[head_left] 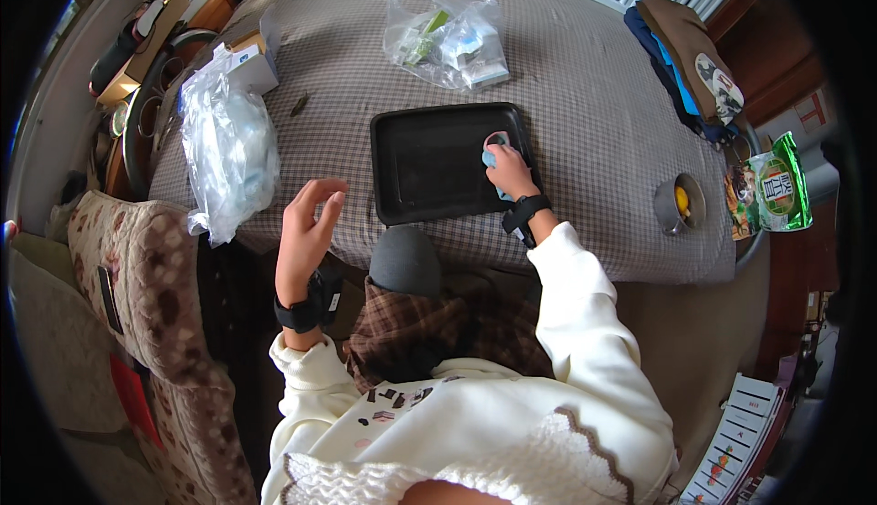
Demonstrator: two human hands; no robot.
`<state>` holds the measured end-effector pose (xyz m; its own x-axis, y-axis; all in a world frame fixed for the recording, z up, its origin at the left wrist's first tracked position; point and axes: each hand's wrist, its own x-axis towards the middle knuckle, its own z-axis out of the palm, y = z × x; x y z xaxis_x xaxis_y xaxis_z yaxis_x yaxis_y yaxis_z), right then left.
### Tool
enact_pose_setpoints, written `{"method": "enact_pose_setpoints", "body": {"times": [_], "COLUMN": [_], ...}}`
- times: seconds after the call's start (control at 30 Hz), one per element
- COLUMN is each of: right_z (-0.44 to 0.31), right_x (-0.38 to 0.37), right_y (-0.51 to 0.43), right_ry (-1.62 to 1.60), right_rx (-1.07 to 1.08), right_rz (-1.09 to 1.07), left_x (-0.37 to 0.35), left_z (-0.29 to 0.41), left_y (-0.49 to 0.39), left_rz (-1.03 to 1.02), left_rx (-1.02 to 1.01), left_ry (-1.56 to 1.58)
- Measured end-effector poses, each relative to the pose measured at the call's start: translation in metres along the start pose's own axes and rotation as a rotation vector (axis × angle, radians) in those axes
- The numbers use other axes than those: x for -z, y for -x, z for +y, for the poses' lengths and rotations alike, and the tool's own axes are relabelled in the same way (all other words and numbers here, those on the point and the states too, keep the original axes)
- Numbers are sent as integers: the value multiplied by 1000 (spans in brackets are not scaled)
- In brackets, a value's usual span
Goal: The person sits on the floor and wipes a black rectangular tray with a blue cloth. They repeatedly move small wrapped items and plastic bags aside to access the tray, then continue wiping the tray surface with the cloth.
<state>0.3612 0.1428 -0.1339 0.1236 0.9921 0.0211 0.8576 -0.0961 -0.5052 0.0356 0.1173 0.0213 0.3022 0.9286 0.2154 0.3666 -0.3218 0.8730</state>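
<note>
A black rectangular tray (438,162) with a raised rim lies on the checked cloth in front of me. My right hand (510,169) grips a pink and light-blue cloth (489,156) at the tray's right side, and part of the cloth is hidden under the fingers. Left of the tray, my left hand (310,234) is held up near the table's front edge. Its fingers are bent, thumb apart from them, and nothing is in it. Both wrists carry black straps.
The checked tablecloth (582,128) bears a clear plastic bag (233,156) and a white box (255,70) at left. Behind the tray sits another bag (445,43) with packages. At right are folded clothes (685,60), a metal cup (675,207) holding something yellow, and a green food packet (777,190).
</note>
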Motion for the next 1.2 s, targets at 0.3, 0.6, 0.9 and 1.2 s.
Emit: {"method": "enact_pose_setpoints", "body": {"times": [0.3, 0.6, 0.9, 1.2], "right_z": [-46, 12, -52, -26], "right_x": [-39, 1, -61, 7], "right_y": [7, 10, -13, -52], "right_ry": [-570, -159, -105, 120], "right_rx": [82, 145, 75, -467], "right_rz": [-110, -135, 143, -42], "left_x": [7, -2, 5, 7], "left_z": [-3, -3, -9, -18], "left_y": [3, 0, -4, 3], "left_rz": [31, -6, 51, 44], "left_rx": [53, 11, 20, 62], "left_ry": [0, 9, 75, 34]}}
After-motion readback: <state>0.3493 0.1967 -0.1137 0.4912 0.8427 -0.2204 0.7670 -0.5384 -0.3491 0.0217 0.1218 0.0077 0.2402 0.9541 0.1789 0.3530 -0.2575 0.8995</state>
